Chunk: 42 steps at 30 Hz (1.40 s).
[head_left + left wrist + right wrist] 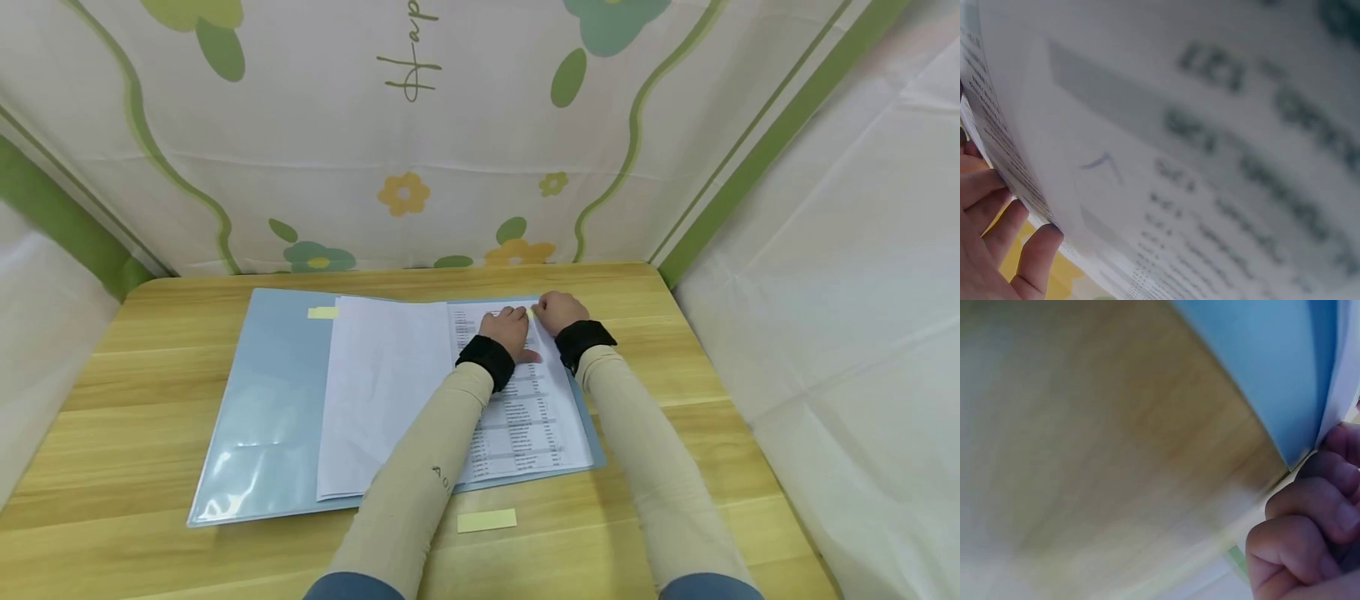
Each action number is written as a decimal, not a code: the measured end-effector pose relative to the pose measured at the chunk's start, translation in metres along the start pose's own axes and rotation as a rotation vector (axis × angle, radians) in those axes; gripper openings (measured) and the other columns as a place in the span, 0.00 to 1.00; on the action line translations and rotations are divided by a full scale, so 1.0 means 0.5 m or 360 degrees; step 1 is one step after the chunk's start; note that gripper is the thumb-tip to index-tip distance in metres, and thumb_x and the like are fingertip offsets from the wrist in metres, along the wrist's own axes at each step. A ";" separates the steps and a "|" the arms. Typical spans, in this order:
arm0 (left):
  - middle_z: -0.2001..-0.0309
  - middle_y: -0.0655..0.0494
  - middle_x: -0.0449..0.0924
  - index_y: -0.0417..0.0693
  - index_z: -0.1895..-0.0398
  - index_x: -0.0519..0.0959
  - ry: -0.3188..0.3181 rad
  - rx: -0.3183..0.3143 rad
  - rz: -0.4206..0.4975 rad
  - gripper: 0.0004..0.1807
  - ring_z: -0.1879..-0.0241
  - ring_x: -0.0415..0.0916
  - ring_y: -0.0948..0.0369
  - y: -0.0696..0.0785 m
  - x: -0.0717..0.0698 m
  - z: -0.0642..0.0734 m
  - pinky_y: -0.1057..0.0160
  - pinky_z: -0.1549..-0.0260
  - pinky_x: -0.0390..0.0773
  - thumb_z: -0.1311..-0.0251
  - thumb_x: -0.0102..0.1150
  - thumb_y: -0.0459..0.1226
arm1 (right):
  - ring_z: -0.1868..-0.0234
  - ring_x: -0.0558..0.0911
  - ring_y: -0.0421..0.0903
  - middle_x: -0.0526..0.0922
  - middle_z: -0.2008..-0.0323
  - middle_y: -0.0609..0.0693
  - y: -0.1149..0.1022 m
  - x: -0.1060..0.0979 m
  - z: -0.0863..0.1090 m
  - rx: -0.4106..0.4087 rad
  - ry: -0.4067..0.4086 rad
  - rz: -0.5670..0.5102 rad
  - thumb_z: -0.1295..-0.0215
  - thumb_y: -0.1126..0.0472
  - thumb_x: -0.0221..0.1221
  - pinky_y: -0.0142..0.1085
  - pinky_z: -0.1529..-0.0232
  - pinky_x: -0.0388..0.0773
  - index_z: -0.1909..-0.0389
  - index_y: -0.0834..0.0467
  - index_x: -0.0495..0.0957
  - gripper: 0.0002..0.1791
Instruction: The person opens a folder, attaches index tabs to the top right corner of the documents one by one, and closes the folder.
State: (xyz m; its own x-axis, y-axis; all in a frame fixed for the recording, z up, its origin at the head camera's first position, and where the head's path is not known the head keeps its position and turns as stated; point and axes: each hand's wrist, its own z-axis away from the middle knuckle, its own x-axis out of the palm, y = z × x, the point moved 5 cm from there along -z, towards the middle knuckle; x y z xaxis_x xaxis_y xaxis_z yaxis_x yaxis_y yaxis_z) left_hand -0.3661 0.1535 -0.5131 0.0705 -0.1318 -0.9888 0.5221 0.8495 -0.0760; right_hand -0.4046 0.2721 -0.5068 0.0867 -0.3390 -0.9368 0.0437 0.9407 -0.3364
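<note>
Glossy pale-blue plastic folder (262,417) lies open mid-frame on a wood-grain table (112,433), holding a smooth turned-over white page (382,383) and a printed sheet (517,425); left hand (507,332) rests flattish on that sheet, gripping nothing, right hand (561,312) has fingers curled, pinching its upper right corner. Left sleeve (420,467) blocks parts of both pages; flat yellow slip (487,521) at lower centre, yellow tab (322,312) on the page's upper left edge, floral cloth (487,125) behind. Cloth script reads "Hap" sideways, printed rows unreadable, pen tick visible in left wrist view.
</note>
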 end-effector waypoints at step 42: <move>0.38 0.55 0.73 0.49 0.38 0.77 0.0046 -0.0039 -0.0024 0.45 0.41 0.72 0.59 -0.004 -0.008 0.005 0.59 0.52 0.81 0.44 0.53 0.74 | 0.80 0.68 0.46 0.63 0.85 0.47 0.023 -0.019 0.019 0.0013 -0.0082 0.0114 0.22 0.56 0.51 0.38 0.75 0.64 0.82 0.55 0.67 0.23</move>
State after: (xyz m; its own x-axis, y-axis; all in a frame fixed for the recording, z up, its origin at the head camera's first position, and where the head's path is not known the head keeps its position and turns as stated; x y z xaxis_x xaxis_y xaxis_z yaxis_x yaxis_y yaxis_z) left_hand -0.3650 0.1511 -0.5086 0.0376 -0.1302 -0.9908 0.5017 0.8599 -0.0939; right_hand -0.3956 0.2860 -0.5009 0.1408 -0.2710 -0.9522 0.0435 0.9626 -0.2675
